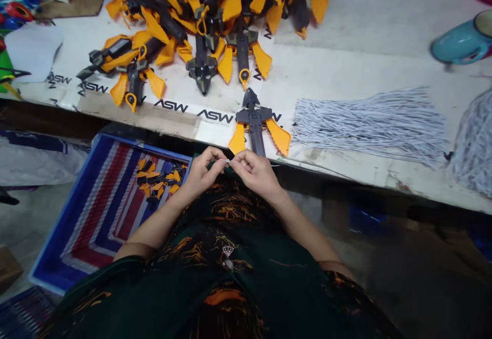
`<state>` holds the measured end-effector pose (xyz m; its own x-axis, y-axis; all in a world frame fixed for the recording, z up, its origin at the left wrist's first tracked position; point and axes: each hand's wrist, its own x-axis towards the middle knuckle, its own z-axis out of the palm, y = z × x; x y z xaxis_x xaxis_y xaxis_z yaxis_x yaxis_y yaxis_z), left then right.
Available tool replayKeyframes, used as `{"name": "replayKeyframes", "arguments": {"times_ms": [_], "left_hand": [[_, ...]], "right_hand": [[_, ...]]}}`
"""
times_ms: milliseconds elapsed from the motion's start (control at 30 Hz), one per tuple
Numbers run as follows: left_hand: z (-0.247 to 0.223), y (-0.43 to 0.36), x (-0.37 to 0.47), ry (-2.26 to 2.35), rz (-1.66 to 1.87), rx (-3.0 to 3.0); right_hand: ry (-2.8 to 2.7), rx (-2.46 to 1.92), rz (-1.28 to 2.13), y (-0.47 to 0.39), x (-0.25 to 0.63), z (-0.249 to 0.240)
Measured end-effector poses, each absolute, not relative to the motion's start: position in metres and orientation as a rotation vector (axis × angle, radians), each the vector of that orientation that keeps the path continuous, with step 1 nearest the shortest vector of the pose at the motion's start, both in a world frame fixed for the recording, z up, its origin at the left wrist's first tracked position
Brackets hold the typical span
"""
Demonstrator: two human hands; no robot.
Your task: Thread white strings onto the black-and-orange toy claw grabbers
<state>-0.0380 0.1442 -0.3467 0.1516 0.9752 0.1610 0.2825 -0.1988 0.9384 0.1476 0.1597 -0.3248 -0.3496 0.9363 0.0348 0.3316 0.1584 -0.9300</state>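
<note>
My left hand (206,171) and my right hand (258,176) meet at the table's front edge, both closed in a pinch. Between their fingertips shows a small white loop of string (228,161); a thin white end also peeks out to the right of my right hand. Just beyond my fingers lies a grey and orange plastic toy (254,123) with wing-like orange parts, its near end partly hidden by my right hand. To its right is a flat bundle of white strings (365,123).
A heap of similar toys (215,5) covers the back of the table (369,67). Another string bundle (474,144) lies at the far right, below a tilted-looking blue mug (461,41). A blue-rimmed crate (57,226), lined with striped cloth and holding several toys, sits below left.
</note>
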Motion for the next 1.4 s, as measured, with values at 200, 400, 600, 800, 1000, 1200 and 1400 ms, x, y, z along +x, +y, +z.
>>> {"name": "replayKeyframes", "arguments": {"times_ms": [200, 400, 600, 800, 1000, 1200, 1400], "left_hand": [[-0.355, 0.146, -0.042, 1.145, 1.075, 1.649], [-0.349, 0.16, -0.046, 1.202, 1.03, 2.487], [-0.338, 0.166, -0.054, 1.151, 1.029, 2.682], [-0.329, 0.172, -0.063, 1.115, 0.882, 2.566], [-0.313, 0.186, -0.037, 1.085, 0.838, 2.471], [-0.331, 0.198, 0.022, 0.97, 0.568, 2.713], [-0.343, 0.199, 0.015, 1.076, 0.406, 2.72]], "right_hand": [[-1.745, -1.242, 1.194, 0.16, 0.147, -0.323], [-1.733, -1.21, 1.247, 0.161, 0.148, -0.324], [-1.87, -1.2, 1.108, 0.154, 0.152, -0.319], [-1.879, -1.189, 0.882, 0.14, 0.176, -0.324], [-1.71, -1.451, 0.605, 0.134, 0.208, -0.341], [-1.632, -1.497, 0.634, 0.133, 0.208, -0.356], [-1.731, -1.431, 0.897, 0.129, 0.205, -0.364]]}}
